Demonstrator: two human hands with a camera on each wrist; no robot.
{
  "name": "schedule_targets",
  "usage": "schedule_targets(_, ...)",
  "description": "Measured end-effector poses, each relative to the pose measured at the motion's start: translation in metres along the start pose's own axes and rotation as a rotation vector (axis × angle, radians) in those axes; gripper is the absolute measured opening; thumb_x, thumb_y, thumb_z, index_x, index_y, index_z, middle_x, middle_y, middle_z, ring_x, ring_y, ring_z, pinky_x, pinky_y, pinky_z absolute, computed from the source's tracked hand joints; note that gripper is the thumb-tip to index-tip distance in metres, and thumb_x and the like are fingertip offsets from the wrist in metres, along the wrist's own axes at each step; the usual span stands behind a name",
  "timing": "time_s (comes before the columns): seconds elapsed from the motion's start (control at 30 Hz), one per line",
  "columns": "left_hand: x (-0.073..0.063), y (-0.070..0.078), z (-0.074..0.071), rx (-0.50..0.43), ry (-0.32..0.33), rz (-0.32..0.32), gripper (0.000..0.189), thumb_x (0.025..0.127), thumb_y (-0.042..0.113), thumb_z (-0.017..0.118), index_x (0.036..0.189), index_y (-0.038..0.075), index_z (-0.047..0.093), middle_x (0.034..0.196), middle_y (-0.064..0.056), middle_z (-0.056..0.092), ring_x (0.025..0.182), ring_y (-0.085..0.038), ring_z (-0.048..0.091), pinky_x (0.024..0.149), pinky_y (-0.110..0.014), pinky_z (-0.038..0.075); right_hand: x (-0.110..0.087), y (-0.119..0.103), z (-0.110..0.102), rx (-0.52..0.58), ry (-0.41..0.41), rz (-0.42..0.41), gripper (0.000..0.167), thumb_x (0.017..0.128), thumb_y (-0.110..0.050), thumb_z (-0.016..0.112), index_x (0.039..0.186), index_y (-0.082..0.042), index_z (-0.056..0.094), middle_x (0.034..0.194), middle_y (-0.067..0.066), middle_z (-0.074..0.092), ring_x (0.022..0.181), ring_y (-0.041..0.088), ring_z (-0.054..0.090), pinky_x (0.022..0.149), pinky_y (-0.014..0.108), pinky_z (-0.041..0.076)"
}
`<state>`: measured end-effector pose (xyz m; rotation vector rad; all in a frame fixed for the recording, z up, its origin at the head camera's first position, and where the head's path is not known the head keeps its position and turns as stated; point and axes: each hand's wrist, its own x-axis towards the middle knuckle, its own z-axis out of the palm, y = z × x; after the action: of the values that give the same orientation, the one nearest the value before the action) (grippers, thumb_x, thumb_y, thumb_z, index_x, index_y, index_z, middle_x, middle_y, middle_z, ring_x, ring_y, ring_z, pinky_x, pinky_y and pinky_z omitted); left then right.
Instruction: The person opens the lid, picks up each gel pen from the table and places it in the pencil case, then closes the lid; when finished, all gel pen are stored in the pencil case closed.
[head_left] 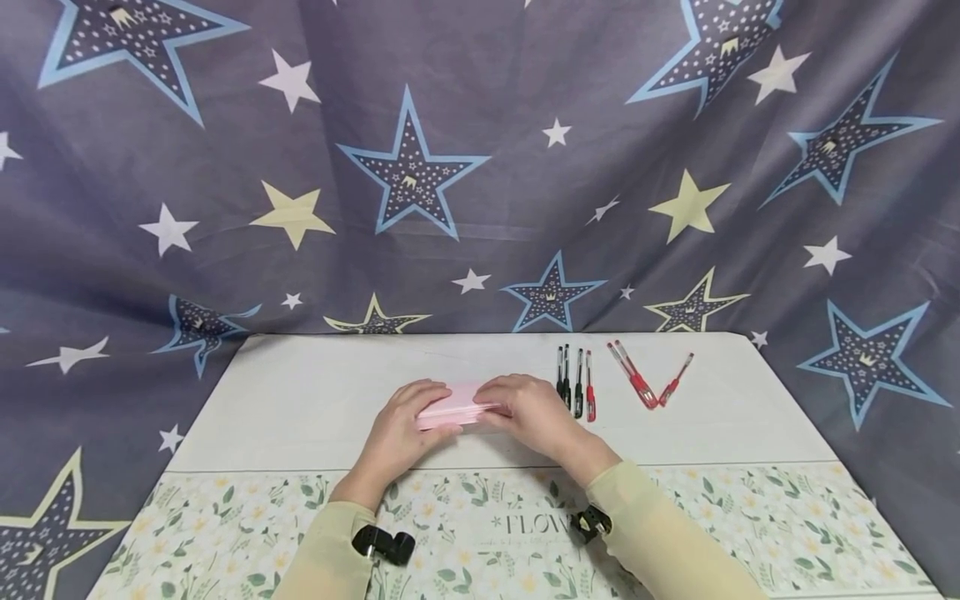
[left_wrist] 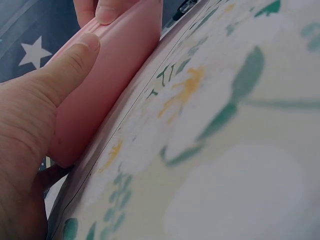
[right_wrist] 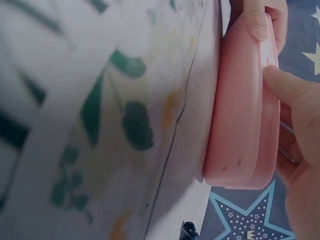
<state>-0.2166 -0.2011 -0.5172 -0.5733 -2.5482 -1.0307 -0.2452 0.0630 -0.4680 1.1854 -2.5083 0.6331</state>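
Note:
A pink plastic case (head_left: pixel 456 408) with rounded corners rests on the white part of the table, a seam running along its front near the top. My left hand (head_left: pixel 401 429) grips its left end, thumb at the front and fingers over the top. At the right end, my right hand (head_left: pixel 534 412) holds it the same way. Both thumbs press close to the seam; the right wrist view shows the thumb (right_wrist: pixel 287 85) against the lid edge of the case (right_wrist: pixel 232 115). The lid looks closed, and the contents are hidden.
Right of the hands lie several black pens (head_left: pixel 578 383) with a red pen (head_left: pixel 591 387) beside them. Two red pens (head_left: pixel 633 375) and another red pen (head_left: pixel 677 380) lie farther right. A floral mat (head_left: pixel 450 533) covers the near table; a star-patterned curtain (head_left: pixel 510 167) hangs behind.

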Motion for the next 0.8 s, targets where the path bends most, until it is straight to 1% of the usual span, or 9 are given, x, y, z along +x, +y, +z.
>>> schedule_targets(0.13,-0.0001,0.0000,0.0003,-0.001,0.001,0.002,0.062,0.084,0.037,0.098,0.137,0.011,0.077,0.145,-0.007,0.069,0.143,-0.033,0.058,0.124,-0.053,0.043,0.0001,0.0013,-0.0008,-0.080,0.027,-0.108,0.025,0.095,-0.024,0.091,0.117,-0.015,0.085,0.119,0.000,0.082,0.111,0.022,0.078,0.106,0.042,0.060)
schedule_targets(0.27,-0.0002,0.0011,0.0000,-0.005,-0.001,-0.005,0.063,0.084,0.037,0.099,0.137,0.011,0.077,0.145,-0.007,0.069,0.143,-0.032,0.058,0.124,-0.051,0.043,0.0004,0.0020,-0.0029,-0.172,0.057,-0.223,0.027,0.091,-0.018,0.094,0.116,-0.014,0.085,0.116,0.000,0.082,0.107,0.020,0.079,0.103,0.041,0.061)
schedule_targets(0.33,0.0000,0.0014,0.0002,-0.003,0.000,-0.006,0.062,0.084,0.036,0.099,0.137,0.011,0.077,0.145,-0.007,0.070,0.143,-0.032,0.058,0.123,-0.051,0.043,0.0003,0.0019,-0.0040,-0.231,0.061,-0.271,0.027,0.091,-0.017,0.093,0.116,-0.012,0.084,0.115,0.000,0.083,0.106,0.019,0.079,0.103,0.040,0.062)
schedule_targets(0.47,0.0002,0.0017,0.0008,0.001,0.003,-0.009,0.062,0.084,0.036,0.099,0.136,0.010,0.077,0.144,-0.007,0.070,0.142,-0.033,0.058,0.123,-0.052,0.043,-0.0013,0.0020,-0.0044,-0.345,0.050,-0.339,0.027,0.096,-0.020,0.089,0.121,-0.011,0.084,0.118,0.001,0.083,0.106,0.017,0.079,0.106,0.038,0.060)
schedule_targets(0.53,0.0003,0.0019,0.0010,0.000,0.004,-0.010,0.061,0.084,0.035,0.099,0.136,0.010,0.077,0.144,-0.008,0.070,0.142,-0.033,0.058,0.123,-0.052,0.043,-0.0024,0.0023,-0.0042,-0.384,0.052,-0.370,0.028,0.096,-0.020,0.088,0.123,-0.011,0.083,0.120,0.001,0.082,0.107,0.017,0.079,0.107,0.038,0.060)
schedule_targets(0.8,0.0003,0.0040,0.0002,-0.010,0.000,-0.034,0.062,0.085,0.037,0.098,0.137,0.011,0.077,0.145,-0.007,0.070,0.143,-0.032,0.058,0.123,-0.052,0.044,-0.0026,0.0049,-0.0025,-0.504,0.076,-0.488,0.034,0.090,-0.011,0.089,0.123,-0.009,0.081,0.120,0.001,0.082,0.108,0.016,0.078,0.108,0.036,0.059)
